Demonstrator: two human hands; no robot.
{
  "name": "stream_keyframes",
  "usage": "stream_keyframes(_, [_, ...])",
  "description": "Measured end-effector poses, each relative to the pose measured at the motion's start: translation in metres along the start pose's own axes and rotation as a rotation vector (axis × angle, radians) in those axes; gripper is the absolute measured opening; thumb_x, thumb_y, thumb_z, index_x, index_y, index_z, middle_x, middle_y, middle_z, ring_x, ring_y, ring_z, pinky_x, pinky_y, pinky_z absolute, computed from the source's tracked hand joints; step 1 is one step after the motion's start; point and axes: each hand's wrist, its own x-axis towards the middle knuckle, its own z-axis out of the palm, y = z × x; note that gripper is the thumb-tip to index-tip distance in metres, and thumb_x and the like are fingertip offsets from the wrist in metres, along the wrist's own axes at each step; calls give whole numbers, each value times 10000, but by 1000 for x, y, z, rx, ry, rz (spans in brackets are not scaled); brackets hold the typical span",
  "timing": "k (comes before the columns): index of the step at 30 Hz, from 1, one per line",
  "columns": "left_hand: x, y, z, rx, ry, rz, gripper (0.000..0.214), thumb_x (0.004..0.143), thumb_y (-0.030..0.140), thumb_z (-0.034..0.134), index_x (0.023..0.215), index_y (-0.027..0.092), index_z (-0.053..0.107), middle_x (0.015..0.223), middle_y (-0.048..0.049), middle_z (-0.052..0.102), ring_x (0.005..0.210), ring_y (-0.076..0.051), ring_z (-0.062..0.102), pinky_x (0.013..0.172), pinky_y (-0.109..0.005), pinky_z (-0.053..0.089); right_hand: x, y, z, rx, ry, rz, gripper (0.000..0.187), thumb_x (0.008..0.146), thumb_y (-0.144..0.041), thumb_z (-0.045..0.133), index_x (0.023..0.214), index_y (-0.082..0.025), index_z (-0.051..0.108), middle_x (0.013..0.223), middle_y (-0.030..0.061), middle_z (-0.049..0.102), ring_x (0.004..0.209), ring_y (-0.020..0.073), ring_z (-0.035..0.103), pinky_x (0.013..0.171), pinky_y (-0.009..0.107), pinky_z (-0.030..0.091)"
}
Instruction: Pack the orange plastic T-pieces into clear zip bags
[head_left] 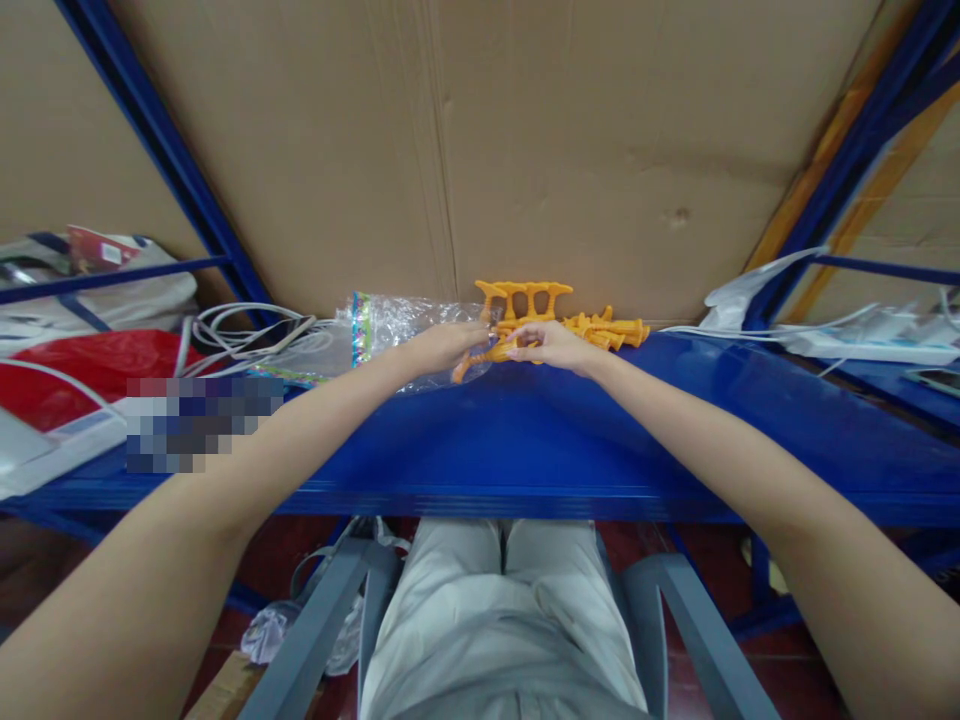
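Observation:
My left hand [448, 345] is closed on the right end of a clear plastic bag [397, 325], which has a colourful printed strip along its left side. Some of that hand's fingertips are hard to make out. Just to the right, my right hand [553, 345] pinches an orange plastic piece [501, 350], whose left end lies at the bag's edge. Behind both hands stands an orange plastic frame with several legs [529, 288], against the cardboard. More orange plastic pieces [611, 328] lie in a heap right of my right hand.
A blue shelf top [480, 440] runs under everything, with cardboard [525, 150] behind it. Coiled white cables [247, 335], a red bag [105, 365] and a cloth bag [127, 285] sit at left. A white power strip [870, 340] lies at right. Blue posts [165, 150] flank the space.

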Motion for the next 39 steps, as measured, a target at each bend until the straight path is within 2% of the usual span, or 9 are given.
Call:
stream_keyframes(5, [-5,-11,5,-6,30,-64,310,852,103,465,1090,173,651,1038,-80,702,951,-180,664,818,-269,505,15,2,13,43,20,2,173,708,-185,805,832,-178,685,817,30,735,735,124,671,712,246,555])
stream_keyframes(10, [-10,-22,6,-41,130,-154,279,869,154,442,1031,182,668,1001,-68,720,946,-189,661,844,-301,508,27,2,35,145,64,26,161,776,-221,770,856,-186,635,830,28,720,694,119,682,660,224,561])
stream_keyframes(14, [-13,-19,3,-46,159,-186,301,880,172,430,1073,179,661,1075,-80,717,1008,-199,656,884,-322,505,33,-4,46,216,5,103,105,839,-211,709,871,-189,612,813,24,697,607,110,663,612,224,544])
stream_keyframes(19, [-15,-9,2,-58,166,-132,349,888,145,422,1172,183,620,1209,-94,679,1129,-194,626,959,-328,485,41,-12,47,285,-94,167,106,825,-121,687,806,-191,611,657,-18,618,548,92,590,518,188,489])
stream_keyframes(22, [-18,-5,1,-59,191,-119,328,915,170,416,1186,188,600,1249,-94,662,1158,-189,616,982,-331,480,43,-15,44,390,-194,209,140,816,-65,654,782,-191,601,680,-25,626,565,86,593,534,183,505])
stream_keyframes(26, [-21,-5,0,-38,253,-135,344,934,169,394,1230,179,570,1290,-107,642,1193,-193,604,1010,-351,474,42,-15,40,499,-225,244,152,829,-37,599,841,-189,604,722,-15,662,601,100,629,590,207,539])
stream_keyframes(33, [-20,-2,6,-19,238,-98,352,967,248,427,1298,203,536,1334,-100,619,1232,-193,586,1012,-339,476,50,-8,40,430,-227,260,119,823,-65,656,881,-163,621,779,25,707,650,117,678,716,275,596])
stream_keyframes(36, [-16,5,9,-9,205,-60,374,959,218,446,1323,209,525,1351,-103,613,1252,-185,574,1027,-309,456,54,-7,46,346,-305,284,220,779,-84,720,969,-172,651,783,41,722,659,155,694,697,312,610])
stream_keyframes(39, [-10,12,10,-12,191,-48,393,942,179,446,1327,197,523,1366,-110,604,1252,-188,576,1040,-311,449,55,-8,53,314,-249,251,236,789,-104,725,1000,-191,667,740,22,716,622,153,674,663,300,605])
